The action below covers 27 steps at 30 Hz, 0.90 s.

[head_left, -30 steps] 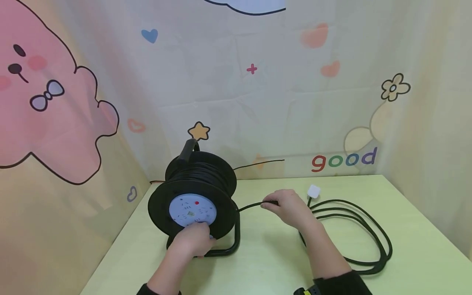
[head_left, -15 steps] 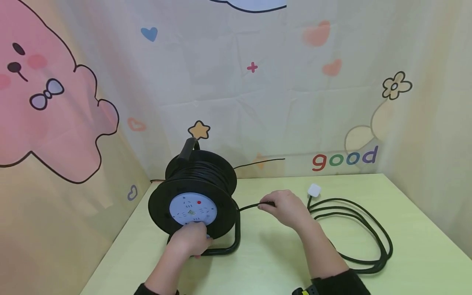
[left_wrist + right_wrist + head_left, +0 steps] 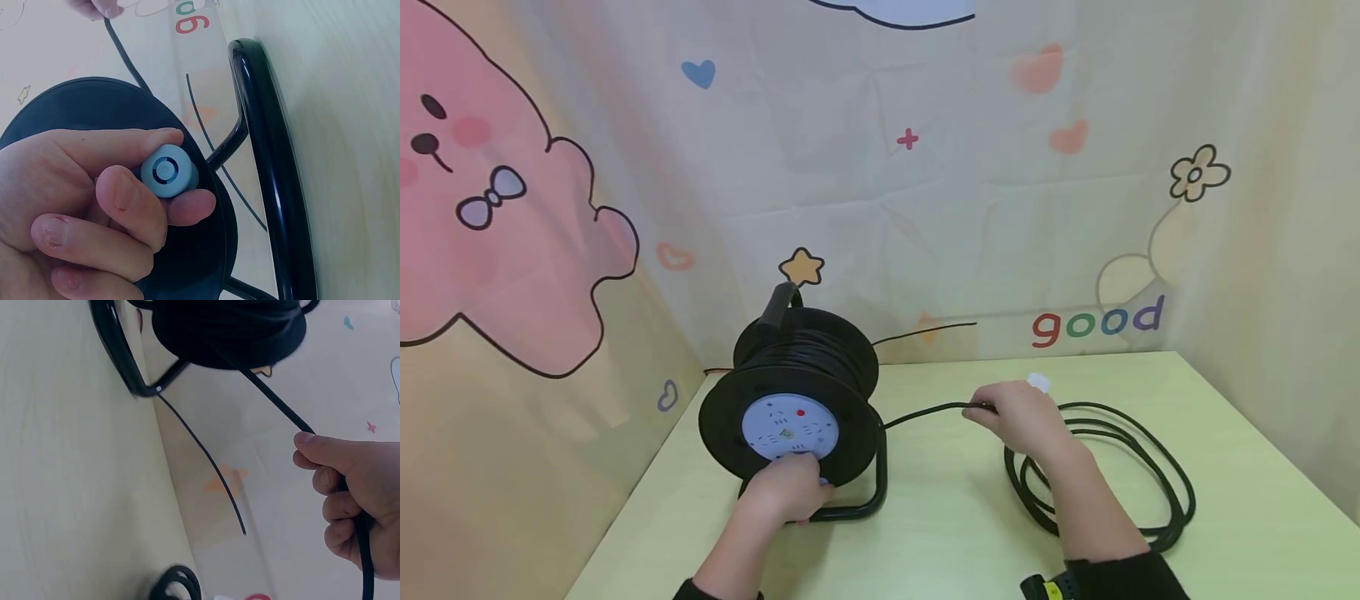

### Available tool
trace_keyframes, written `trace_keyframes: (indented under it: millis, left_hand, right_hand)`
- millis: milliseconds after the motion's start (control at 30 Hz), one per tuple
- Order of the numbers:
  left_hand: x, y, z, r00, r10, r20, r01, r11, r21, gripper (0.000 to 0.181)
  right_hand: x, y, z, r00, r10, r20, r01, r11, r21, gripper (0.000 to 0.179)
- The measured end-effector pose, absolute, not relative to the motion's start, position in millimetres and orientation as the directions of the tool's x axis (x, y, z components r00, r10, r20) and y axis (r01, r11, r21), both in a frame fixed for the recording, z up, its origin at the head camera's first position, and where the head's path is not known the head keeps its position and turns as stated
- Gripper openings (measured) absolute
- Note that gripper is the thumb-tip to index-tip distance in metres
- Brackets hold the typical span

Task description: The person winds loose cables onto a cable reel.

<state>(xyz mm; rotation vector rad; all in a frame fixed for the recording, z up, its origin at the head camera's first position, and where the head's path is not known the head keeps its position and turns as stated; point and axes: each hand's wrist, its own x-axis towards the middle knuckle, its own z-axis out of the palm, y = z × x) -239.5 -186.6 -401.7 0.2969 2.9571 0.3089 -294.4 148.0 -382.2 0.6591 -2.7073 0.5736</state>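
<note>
A black cable reel [image 3: 718, 429] stands on the table, its round pale-blue socket panel [image 3: 792, 425] facing the person. Low on that face, my left hand [image 3: 786, 487] grips a small knob; the left wrist view shows this pale-blue knob [image 3: 167, 170] between curled fingers and thumb. From the reel's right side a black cable [image 3: 925, 412] runs to my right hand [image 3: 1022, 421]. In the right wrist view the right hand [image 3: 369, 494] has its fingers curled round the cable [image 3: 278, 403], whose tail leaves below the palm.
Loose loops of cable [image 3: 1176, 475] lie on the table at the right, partly behind the right forearm. A white plug [image 3: 1038, 382] peeks out past the right hand. The reel's black tube stand [image 3: 882, 467] rests on the pale table [image 3: 940, 533]. A printed curtain hangs behind.
My right hand first shifts slightly left, then moves right with the cable, leaving a longer stretch between reel and hand. The left hand stays at the knob.
</note>
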Motion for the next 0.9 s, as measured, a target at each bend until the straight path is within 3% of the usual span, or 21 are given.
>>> trace_keyframes:
  millis: [533,900]
  left_hand:
    - [-237.5,-186.5,-401.1,-0.967,0.216,-0.137,0.183,0.958,0.221,0.028]
    - [-240.1,-187.8,-402.9,-0.968,0.218,-0.123,0.190,0.961,0.202,0.031]
  right_hand:
    - [-287.7,261.7,-381.8,-0.933,-0.197,0.302,-0.344,0.735,-0.584,0.024]
    - [-287.8,260.3,-380.2,-0.921,-0.174,0.347,-0.354,0.746,-0.564,0.024]
